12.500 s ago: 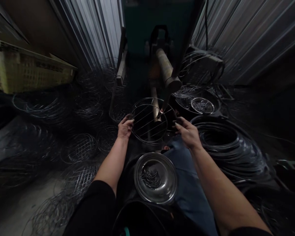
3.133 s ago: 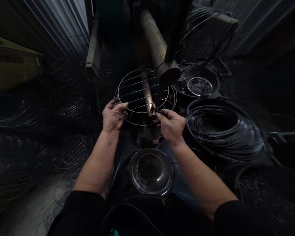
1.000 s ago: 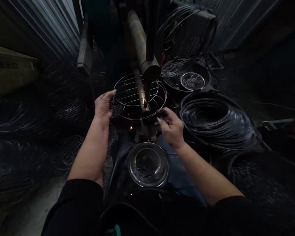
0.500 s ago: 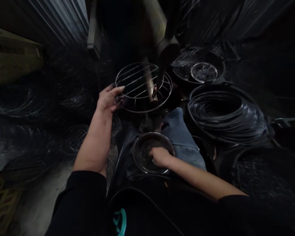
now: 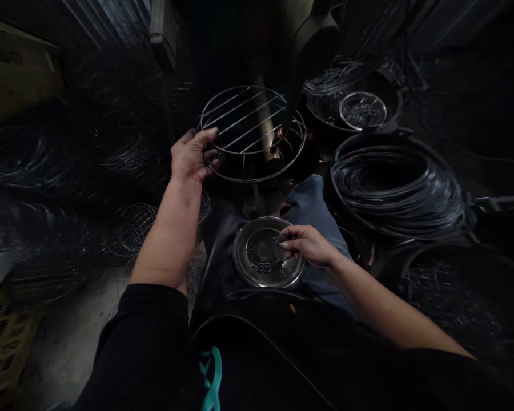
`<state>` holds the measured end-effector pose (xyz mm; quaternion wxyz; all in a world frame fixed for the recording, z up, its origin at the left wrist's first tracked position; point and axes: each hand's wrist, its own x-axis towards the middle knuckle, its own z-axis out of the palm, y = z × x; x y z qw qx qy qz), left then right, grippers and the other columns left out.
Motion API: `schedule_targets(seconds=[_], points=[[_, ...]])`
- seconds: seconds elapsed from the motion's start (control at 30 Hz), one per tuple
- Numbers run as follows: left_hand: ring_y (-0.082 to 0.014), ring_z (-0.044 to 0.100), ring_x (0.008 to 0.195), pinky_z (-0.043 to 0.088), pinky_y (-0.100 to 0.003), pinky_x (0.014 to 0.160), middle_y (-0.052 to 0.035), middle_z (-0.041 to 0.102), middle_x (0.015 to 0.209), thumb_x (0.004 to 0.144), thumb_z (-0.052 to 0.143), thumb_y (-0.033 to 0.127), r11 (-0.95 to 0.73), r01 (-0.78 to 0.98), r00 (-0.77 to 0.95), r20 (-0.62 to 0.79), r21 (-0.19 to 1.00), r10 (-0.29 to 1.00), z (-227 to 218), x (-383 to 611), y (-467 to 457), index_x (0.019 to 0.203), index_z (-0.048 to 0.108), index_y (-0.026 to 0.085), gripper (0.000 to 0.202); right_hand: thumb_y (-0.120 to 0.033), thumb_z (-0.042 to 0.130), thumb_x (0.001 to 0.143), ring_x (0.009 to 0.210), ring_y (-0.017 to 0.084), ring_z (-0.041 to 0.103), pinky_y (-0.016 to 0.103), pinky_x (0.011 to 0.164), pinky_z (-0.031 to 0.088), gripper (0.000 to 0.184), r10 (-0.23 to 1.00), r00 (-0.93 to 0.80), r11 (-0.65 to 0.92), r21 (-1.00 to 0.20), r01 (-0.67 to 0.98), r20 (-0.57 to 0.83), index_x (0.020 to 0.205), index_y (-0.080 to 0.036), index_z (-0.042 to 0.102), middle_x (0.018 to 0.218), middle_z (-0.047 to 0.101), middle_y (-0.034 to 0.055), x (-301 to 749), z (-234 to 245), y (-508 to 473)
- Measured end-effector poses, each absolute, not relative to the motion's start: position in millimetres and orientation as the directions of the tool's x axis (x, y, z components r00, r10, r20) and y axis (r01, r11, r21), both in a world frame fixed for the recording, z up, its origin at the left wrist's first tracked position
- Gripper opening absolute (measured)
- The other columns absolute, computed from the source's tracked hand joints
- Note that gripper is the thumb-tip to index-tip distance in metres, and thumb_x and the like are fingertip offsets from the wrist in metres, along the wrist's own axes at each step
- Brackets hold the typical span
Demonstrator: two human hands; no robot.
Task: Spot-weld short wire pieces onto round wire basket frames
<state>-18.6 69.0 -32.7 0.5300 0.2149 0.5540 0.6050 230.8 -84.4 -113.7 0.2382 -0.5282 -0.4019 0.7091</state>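
Note:
My left hand (image 5: pixel 192 155) grips the near left rim of a round wire rack (image 5: pixel 252 132) that sits under the dark welding electrode (image 5: pixel 302 63) and over a brass bar (image 5: pixel 266 130). My right hand (image 5: pixel 305 244) reaches into a shiny metal bowl (image 5: pixel 245 258) on my lap, fingers pinched among small bent wire pieces (image 5: pixel 265 264). What the fingers hold is too small to make out.
A big coil of dark wire rings (image 5: pixel 396 185) fills a tub at right. A second bowl of wire pieces (image 5: pixel 362 109) sits behind it. Finished wire racks (image 5: pixel 133 228) lie piled at left. A yellow crate (image 5: pixel 2 348) is at the bottom left corner.
My right hand left the rack's near edge and dropped into the lap bowl, where it now pinches among the wire pieces. My left hand kept its grip on the rack rim.

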Motion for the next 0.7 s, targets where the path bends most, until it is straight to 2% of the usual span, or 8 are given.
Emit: schedule_targets(seconds=[0.07,0.17,0.23,0.3,0.4,0.5,0.6,0.7], points=[[-0.0176,0.061,0.061,0.047,-0.028,0.051,-0.0006,0.061,0.073,0.049,0.085,0.015,0.188,-0.411,-0.352,-0.345,0.892,0.870,-33.0,-17.3,67.6,0.093,0.057,0.023,0.052,-0.032,0.077,0.057,0.047,0.012,0.057,0.021,0.043,0.042,0.030,0.856,-0.254,-0.464,-0.886,0.006,-0.450,0.078,-0.014,0.067,0.052,0.061,-0.0014,229.3,-101.7,-69.2],[-0.0169,0.061,0.058,0.047,-0.029,0.050,0.0013,0.059,0.071,0.050,0.080,0.013,0.168,-0.434,-0.381,-0.349,0.885,0.856,-32.0,-14.8,63.0,0.092,0.053,0.022,0.051,-0.034,0.077,0.061,0.051,0.013,0.060,0.023,0.046,0.046,0.031,0.979,-0.079,-0.197,-0.974,-0.111,-0.189,0.084,-0.014,0.071,0.059,0.065,0.0005,220.3,-80.1,-35.8],[-0.0169,0.061,0.058,0.046,-0.027,0.049,0.0020,0.058,0.069,0.049,0.078,0.013,0.149,-0.440,-0.401,-0.342,0.886,0.850,-30.8,-13.7,60.3,0.088,0.051,0.021,0.049,-0.033,0.075,0.063,0.050,0.013,0.060,0.023,0.044,0.045,0.028,0.999,0.006,-0.052,-0.987,-0.150,-0.054,0.083,-0.015,0.071,0.062,0.066,0.0008,210.9,-66.8,-13.3],[-0.0170,0.062,0.059,0.045,-0.026,0.047,0.0022,0.058,0.066,0.048,0.078,0.013,0.145,-0.436,-0.405,-0.337,0.888,0.850,-29.5,-13.5,58.3,0.085,0.050,0.021,0.047,-0.032,0.074,0.065,0.051,0.013,0.061,0.022,0.043,0.045,0.025,0.997,0.069,0.034,-0.987,-0.154,0.024,0.083,-0.015,0.072,0.065,0.067,0.0013,201.5,-57.6,3.4],[-0.0166,0.062,0.060,0.044,-0.023,0.045,0.0023,0.057,0.065,0.047,0.077,0.013,0.130,-0.432,-0.411,-0.323,0.892,0.853,-28.1,-13.0,56.1,0.080,0.049,0.020,0.044,-0.031,0.071,0.066,0.053,0.014,0.063,0.022,0.043,0.045,0.022,0.991,0.110,0.077,-0.996,-0.052,0.071,0.082,-0.015,0.072,0.069,0.067,0.0018,192.1,-52.1,13.7],[-0.0152,0.062,0.059,0.042,-0.022,0.043,0.0030,0.056,0.066,0.047,0.077,0.014,0.086,-0.424,-0.416,-0.278,0.901,0.866,-27.8,-9.4,54.0,0.076,0.049,0.019,0.041,-0.029,0.068,0.069,0.051,0.014,0.062,0.022,0.044,0.045,0.019,0.996,0.064,0.064,-0.996,0.068,0.068,0.081,-0.016,0.073,0.065,0.066,0.0009,189.3,-51.2,13.3],[-0.0135,0.061,0.059,0.042,-0.021,0.044,0.0036,0.057,0.068,0.049,0.078,0.015,0.044,-0.410,-0.425,-0.233,0.911,0.875,-28.8,-2.1,52.2,0.080,0.051,0.019,0.041,-0.026,0.063,0.071,0.046,0.014,0.060,0.023,0.045,0.046,0.016,0.998,0.047,0.041,-0.987,0.158,0.049,0.078,-0.016,0.073,0.055,0.062,-0.0011,189.3,-49.2,12.9],[-0.0129,0.061,0.059,0.041,-0.020,0.044,0.0038,0.057,0.068,0.050,0.077,0.015,0.044,-0.424,-0.435,-0.246,0.905,0.866,-31.2,4.7,52.4,0.086,0.052,0.020,0.044,-0.026,0.060,0.073,0.045,0.014,0.060,0.024,0.047,0.047,0.017,0.994,0.094,0.032,-0.980,0.198,0.052,0.080,-0.015,0.072,0.052,0.060,-0.0018,188.2,-46.0,16.0]])
